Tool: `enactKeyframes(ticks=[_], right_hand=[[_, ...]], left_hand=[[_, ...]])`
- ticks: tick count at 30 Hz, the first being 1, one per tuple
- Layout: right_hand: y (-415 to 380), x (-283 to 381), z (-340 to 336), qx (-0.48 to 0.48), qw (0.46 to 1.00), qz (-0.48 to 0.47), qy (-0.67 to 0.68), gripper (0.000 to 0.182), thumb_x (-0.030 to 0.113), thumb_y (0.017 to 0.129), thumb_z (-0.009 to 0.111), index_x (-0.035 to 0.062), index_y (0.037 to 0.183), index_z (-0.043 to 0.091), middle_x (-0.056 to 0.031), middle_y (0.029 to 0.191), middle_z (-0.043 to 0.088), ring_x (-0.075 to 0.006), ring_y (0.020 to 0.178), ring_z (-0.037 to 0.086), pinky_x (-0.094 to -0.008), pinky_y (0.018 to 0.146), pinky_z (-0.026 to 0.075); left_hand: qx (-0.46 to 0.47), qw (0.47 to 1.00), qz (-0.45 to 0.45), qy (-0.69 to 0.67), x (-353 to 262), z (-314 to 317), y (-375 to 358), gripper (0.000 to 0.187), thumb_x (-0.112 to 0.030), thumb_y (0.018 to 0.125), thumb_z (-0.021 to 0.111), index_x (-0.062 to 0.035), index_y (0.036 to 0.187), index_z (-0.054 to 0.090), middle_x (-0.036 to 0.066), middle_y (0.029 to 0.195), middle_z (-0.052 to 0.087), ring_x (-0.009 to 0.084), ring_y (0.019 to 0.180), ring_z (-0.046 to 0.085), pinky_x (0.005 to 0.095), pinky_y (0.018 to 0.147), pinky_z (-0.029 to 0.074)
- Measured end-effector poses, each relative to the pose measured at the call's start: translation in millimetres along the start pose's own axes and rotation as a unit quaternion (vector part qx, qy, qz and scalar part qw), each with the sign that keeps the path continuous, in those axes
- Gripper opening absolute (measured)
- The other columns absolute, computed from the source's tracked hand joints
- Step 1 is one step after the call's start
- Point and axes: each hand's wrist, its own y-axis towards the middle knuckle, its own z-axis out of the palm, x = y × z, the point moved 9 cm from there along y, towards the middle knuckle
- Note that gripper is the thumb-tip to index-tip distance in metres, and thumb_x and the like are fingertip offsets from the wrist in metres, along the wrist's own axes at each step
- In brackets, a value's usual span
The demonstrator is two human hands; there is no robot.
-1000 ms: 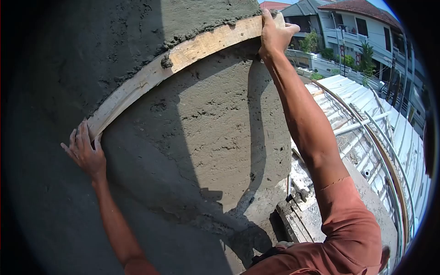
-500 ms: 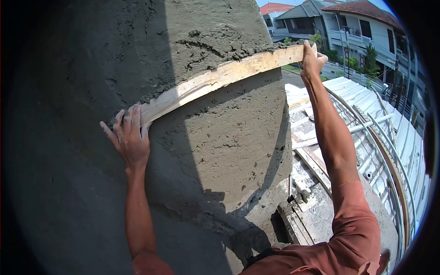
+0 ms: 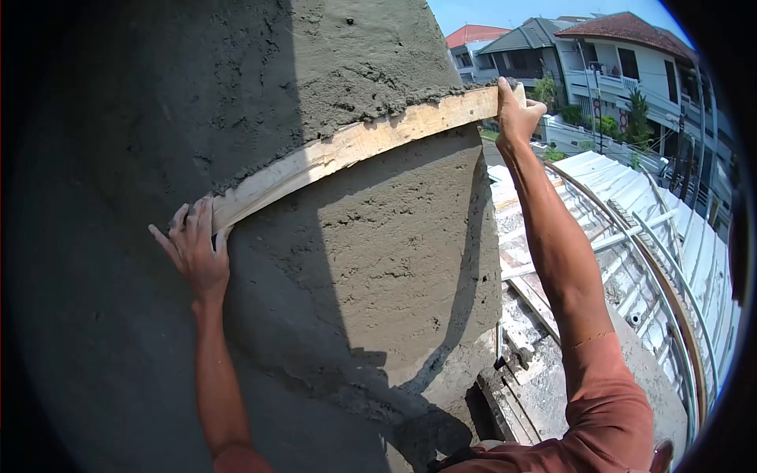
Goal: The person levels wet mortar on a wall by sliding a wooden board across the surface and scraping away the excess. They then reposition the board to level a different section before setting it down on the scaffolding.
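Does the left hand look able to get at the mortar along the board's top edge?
Probably yes: the left hand holds the board by its lower end, close to the mortar, and nothing visible blocks it.

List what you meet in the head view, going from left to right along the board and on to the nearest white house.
Left hand → board → right hand → white house.

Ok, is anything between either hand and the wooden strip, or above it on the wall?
Nothing visible separates the left hand or right hand from the wooden strip. Directly above, crumbly mortar lines its upper edge against the wall.
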Motion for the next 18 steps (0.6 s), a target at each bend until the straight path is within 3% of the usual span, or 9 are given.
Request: enactKeyframes(ticks=[4, 6, 7, 9, 10, 13, 16, 18], right_hand=[[14, -15, -6, 0.0, 0.996, 0.006, 0.091, 0.065, 0.037, 0.073, 0.079, -0.0005, 0.101, 0.035, -0.0179, 0.098, 0.053, -0.0238, 0.087, 0.057, -0.0373, 0.076, 0.047], [11, 4, 23, 0.005, 1.0, 0.0, 0.015, 0.064, 0.037, 0.073, 0.079, 0.0005, 0.102, 0.035, -0.0181, 0.097, 0.053, -0.0238, 0.088, 0.056, -0.0375, 0.076, 0.047], [-8, 37, 43, 0.012, 0.999, -0.012, 0.029, 0.066, 0.039, 0.072, 0.079, 0.0013, 0.104, 0.035, -0.0194, 0.098, 0.054, -0.0256, 0.089, 0.057, -0.0396, 0.079, 0.046], [-25, 75, 75, -0.004, 0.998, 0.023, -0.054, 0.077, 0.042, 0.074, 0.074, -0.0027, 0.118, 0.03, -0.0294, 0.109, 0.055, -0.0384, 0.102, 0.057, -0.0466, 0.089, 0.043], [-22, 86, 86, -0.009, 0.996, 0.017, -0.092, 0.082, 0.046, 0.069, 0.077, -0.0049, 0.115, 0.032, -0.0269, 0.107, 0.055, -0.0358, 0.101, 0.057, -0.0443, 0.088, 0.044], [-29, 105, 97, 0.027, 0.996, 0.004, -0.087, 0.096, 0.047, 0.068, 0.077, -0.011, 0.124, 0.025, -0.0329, 0.113, 0.052, -0.0412, 0.107, 0.054, -0.0439, 0.093, 0.042], [-10, 84, 95, 0.031, 0.995, 0.009, -0.092, 0.096, 0.043, 0.069, 0.079, -0.0131, 0.122, 0.023, -0.0324, 0.113, 0.051, -0.0378, 0.105, 0.056, -0.0424, 0.088, 0.046], [13, 55, 86, 0.056, 0.996, 0.013, -0.074, 0.087, 0.042, 0.071, 0.076, -0.009, 0.121, 0.026, -0.0317, 0.113, 0.053, -0.0386, 0.107, 0.056, -0.0443, 0.094, 0.042]], left_hand=[[0.026, 0.999, -0.008, -0.029, -18, 0, 4, 0.056, -0.019, 0.077, 0.069, -0.0147, 0.13, 0.052, -0.001, 0.123, 0.056, 0.0232, 0.124, 0.042, 0.0604, 0.112, 0.008], [-0.006, 1.0, -0.024, -0.005, 18, -6, 24, 0.057, -0.019, 0.077, 0.069, -0.0157, 0.13, 0.052, -0.001, 0.124, 0.056, 0.0231, 0.124, 0.042, 0.0599, 0.112, 0.007], [-0.02, 0.999, -0.029, 0.015, 41, -9, 36, 0.057, -0.019, 0.077, 0.07, -0.0167, 0.131, 0.051, -0.001, 0.125, 0.056, 0.0231, 0.123, 0.043, 0.0594, 0.113, 0.007], [-0.011, 0.999, -0.026, 0.027, 76, -6, 50, 0.058, -0.02, 0.078, 0.069, -0.0184, 0.132, 0.05, -0.002, 0.127, 0.055, 0.0221, 0.124, 0.042, 0.0586, 0.113, 0.006], [-0.009, 0.999, -0.021, 0.048, 87, -7, 55, 0.058, -0.02, 0.078, 0.069, -0.0184, 0.133, 0.049, -0.002, 0.128, 0.054, 0.0219, 0.125, 0.042, 0.0587, 0.113, 0.006], [0.006, 0.997, -0.02, 0.075, 94, -9, 60, 0.059, -0.021, 0.08, 0.068, -0.0185, 0.135, 0.047, -0.002, 0.129, 0.053, 0.0215, 0.126, 0.041, 0.0587, 0.113, 0.006], [0.006, 0.996, -0.027, 0.089, 92, -10, 59, 0.059, -0.02, 0.079, 0.068, -0.0193, 0.134, 0.047, -0.003, 0.128, 0.053, 0.0209, 0.125, 0.042, 0.0603, 0.112, 0.007], [-0.008, 0.996, -0.02, 0.091, 79, -9, 60, 0.059, -0.018, 0.078, 0.069, -0.02, 0.134, 0.048, -0.004, 0.126, 0.054, 0.0204, 0.124, 0.042, 0.0619, 0.111, 0.008]])
